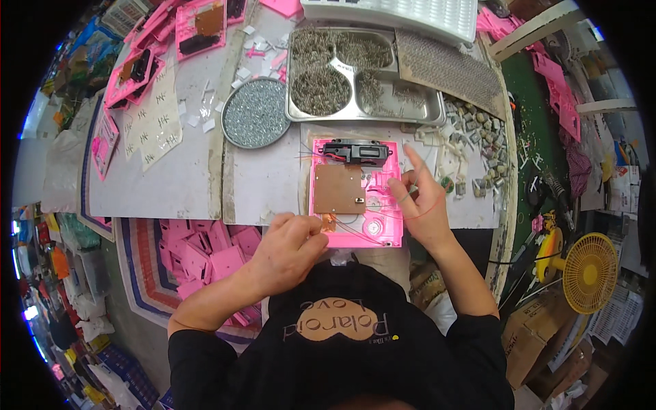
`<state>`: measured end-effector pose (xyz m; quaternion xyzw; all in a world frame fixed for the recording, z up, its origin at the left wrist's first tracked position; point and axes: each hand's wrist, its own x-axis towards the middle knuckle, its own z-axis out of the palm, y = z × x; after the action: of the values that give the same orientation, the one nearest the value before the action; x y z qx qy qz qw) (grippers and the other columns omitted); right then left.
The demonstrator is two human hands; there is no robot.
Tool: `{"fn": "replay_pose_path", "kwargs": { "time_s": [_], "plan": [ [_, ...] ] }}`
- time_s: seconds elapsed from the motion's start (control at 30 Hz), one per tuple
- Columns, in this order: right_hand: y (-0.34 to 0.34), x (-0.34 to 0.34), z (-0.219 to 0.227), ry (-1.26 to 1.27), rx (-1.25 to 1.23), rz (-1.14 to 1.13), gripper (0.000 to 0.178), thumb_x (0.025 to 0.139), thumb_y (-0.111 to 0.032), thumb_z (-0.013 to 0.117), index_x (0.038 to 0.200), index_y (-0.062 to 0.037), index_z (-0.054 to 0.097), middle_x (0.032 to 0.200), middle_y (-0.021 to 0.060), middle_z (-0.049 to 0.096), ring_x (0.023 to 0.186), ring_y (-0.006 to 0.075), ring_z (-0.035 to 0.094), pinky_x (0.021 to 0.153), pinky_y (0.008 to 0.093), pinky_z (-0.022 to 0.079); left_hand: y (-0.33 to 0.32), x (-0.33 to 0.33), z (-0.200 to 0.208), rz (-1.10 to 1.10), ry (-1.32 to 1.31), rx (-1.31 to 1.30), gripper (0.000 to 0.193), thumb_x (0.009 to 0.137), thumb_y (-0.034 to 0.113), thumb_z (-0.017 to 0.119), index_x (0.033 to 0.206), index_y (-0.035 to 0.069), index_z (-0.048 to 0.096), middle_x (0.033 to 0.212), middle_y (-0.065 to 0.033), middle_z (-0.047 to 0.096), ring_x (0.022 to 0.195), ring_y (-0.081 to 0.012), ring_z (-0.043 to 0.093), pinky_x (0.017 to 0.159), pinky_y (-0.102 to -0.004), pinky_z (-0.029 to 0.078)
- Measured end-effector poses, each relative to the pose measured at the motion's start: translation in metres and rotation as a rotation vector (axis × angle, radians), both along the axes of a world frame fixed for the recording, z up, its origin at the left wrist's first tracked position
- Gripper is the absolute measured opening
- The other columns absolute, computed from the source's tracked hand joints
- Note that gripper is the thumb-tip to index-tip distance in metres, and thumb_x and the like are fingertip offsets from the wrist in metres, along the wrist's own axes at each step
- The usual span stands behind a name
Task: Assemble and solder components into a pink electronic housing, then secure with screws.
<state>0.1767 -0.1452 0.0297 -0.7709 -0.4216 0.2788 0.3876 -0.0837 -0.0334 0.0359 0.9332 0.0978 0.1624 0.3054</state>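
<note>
An open pink plastic casing point(389, 232) lies in front of me at the table's edge. A brown circuit board point(335, 188) fills its left middle, and a black mechanism point(359, 152) spans its far end. Thin red and green wires run from the casing toward my right hand. My left hand point(290, 246) is closed at the casing's near left corner; what its fingertips pinch is hidden. At the right side, my right hand point(425, 208) has its index finger stretched forward and its thumb reaching over the casing's edge. Its other fingers are curled and partly hidden.
Beyond the casing stand a round dish of small metal parts point(256, 113) and a metal tray point(295, 102) of springs or pins. Small motors point(471, 147) lie loose at right. More pink casings point(201, 27) sit far left; pink shells point(205, 256) fill a striped bag below.
</note>
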Motion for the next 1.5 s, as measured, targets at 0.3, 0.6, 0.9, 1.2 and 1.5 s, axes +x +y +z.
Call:
{"fn": "replay_pose_path", "kwargs": {
  "time_s": [0.3, 0.6, 0.9, 1.2, 1.5],
  "plan": [
    [0.025, 0.011, -0.030, -0.637, 0.288, 0.190, 0.019, 0.083, -0.018, 0.075, 0.099, -0.0077, 0.074, 0.081, 0.0073, 0.056, 0.080, 0.0268, 0.051, 0.070, 0.0386, 0.045, 0.025, 0.008, -0.026, -0.081, -0.030, 0.015, 0.018, 0.080, 0.010, 0.073, 0.096, 0.008, 0.064, 0.108, -0.0066, 0.059, 0.100, -0.0252, 0.061, 0.096, -0.0428, 0.043],
    [-0.020, 0.013, 0.026, 0.241, -0.033, 0.468, 0.037, 0.080, -0.006, 0.070, 0.117, -0.0089, 0.069, 0.085, 0.0076, 0.059, 0.078, 0.0263, 0.058, 0.074, 0.0374, 0.048, 0.006, 0.028, 0.005, 0.061, -0.007, -0.100, 0.039, 0.077, 0.016, 0.080, 0.112, 0.007, 0.065, 0.104, -0.0084, 0.059, 0.098, -0.0289, 0.059, 0.090, -0.0462, 0.043],
    [-0.006, -0.011, 0.023, -0.323, 0.259, 0.722, 0.042, 0.079, -0.016, 0.076, 0.118, -0.0049, 0.069, 0.092, 0.0054, 0.061, 0.090, 0.0269, 0.057, 0.084, 0.0427, 0.046, -0.009, 0.031, -0.016, -0.260, -0.102, 0.061, 0.027, 0.077, 0.018, 0.069, 0.103, 0.009, 0.070, 0.098, -0.0045, 0.066, 0.083, -0.0208, 0.063, 0.072, -0.0367, 0.049],
    [0.014, -0.076, -0.008, -0.516, 0.305, 0.559, 0.027, 0.078, -0.020, 0.077, 0.100, -0.0070, 0.068, 0.095, 0.0042, 0.061, 0.094, 0.0240, 0.056, 0.087, 0.0417, 0.041, -0.005, -0.021, -0.042, 0.208, 0.029, -0.003, 0.012, 0.081, 0.013, 0.074, 0.082, 0.009, 0.063, 0.077, -0.0050, 0.054, 0.068, -0.0251, 0.059, 0.059, -0.0380, 0.049],
    [0.015, -0.088, -0.016, -0.560, 0.215, 0.548, 0.029, 0.075, -0.022, 0.078, 0.095, -0.0100, 0.062, 0.092, 0.0051, 0.058, 0.092, 0.0256, 0.055, 0.085, 0.0439, 0.040, -0.004, -0.042, -0.025, -0.176, 0.357, -0.185, 0.025, 0.080, 0.013, 0.077, 0.099, 0.006, 0.063, 0.084, -0.0084, 0.058, 0.073, -0.0302, 0.062, 0.063, -0.0407, 0.050]
  ]
}}
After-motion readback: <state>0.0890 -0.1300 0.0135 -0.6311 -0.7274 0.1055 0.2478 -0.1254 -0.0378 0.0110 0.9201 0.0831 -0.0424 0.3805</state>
